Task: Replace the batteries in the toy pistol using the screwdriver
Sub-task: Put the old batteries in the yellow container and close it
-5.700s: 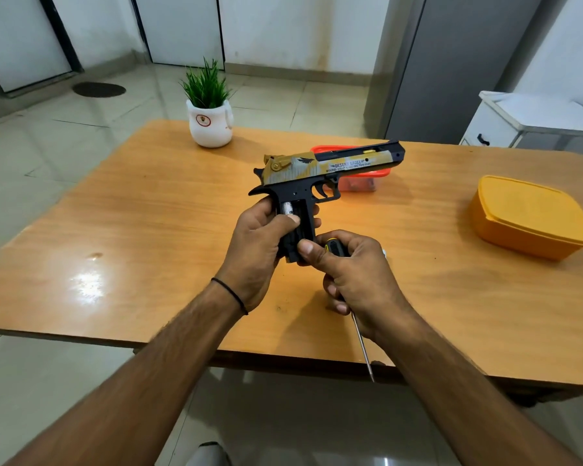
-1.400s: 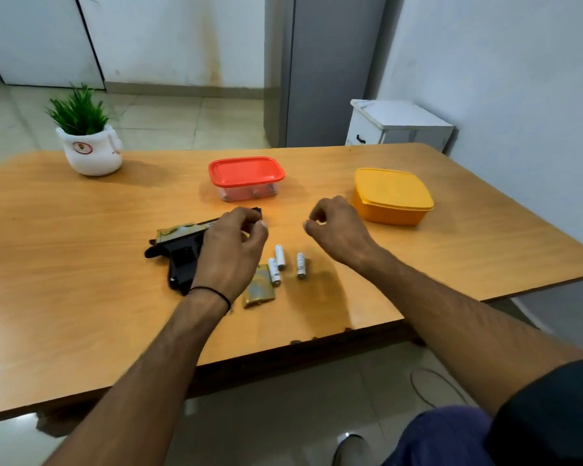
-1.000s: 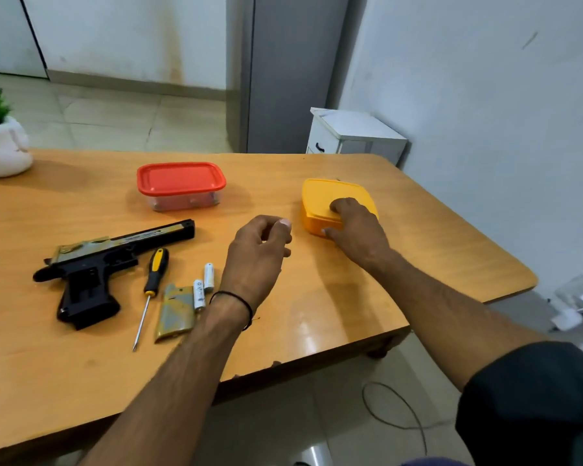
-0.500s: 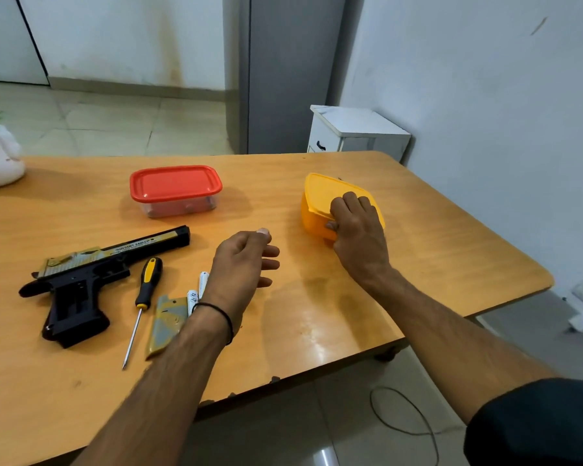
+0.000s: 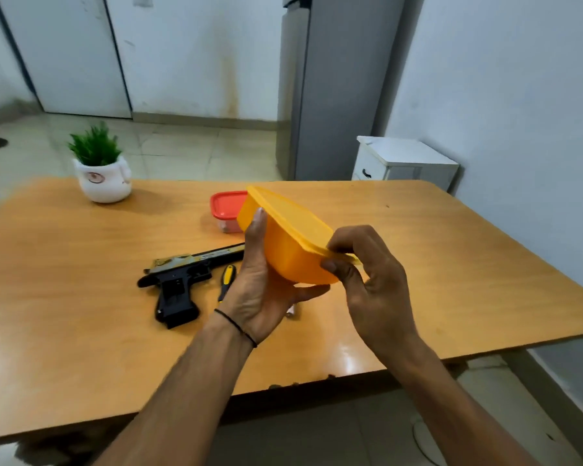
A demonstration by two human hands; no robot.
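Yellow plastic fills the middle of the view: a lidded yellow container (image 5: 293, 250) is held in the air above the wooden table (image 5: 81, 314), tilted so that its lid faces up and to the right. The left hand (image 5: 266, 284) cradles it from beneath, palm up, fingers spread along the base and side wall, with a thin black band on that wrist. The right hand (image 5: 367, 274) pinches the near corner of the lid, thumb below the rim and fingers curled over it. Below and to the left of the container, the toy pistol (image 5: 182, 280) lies flat on the table, black grip toward the near edge, gold-toned slide pointing to the right and passing behind the left hand. Just right of the pistol lies the screwdriver (image 5: 227, 280), its yellow-and-black handle showing and its shaft hidden by the left wrist. A small pale object (image 5: 292, 311), too hidden to tell what it is, peeks out under the left hand. Behind the yellow container, a clear box with a red lid (image 5: 226, 206) stands on the table. Far left of it is a white pot with a green plant (image 5: 101, 173).
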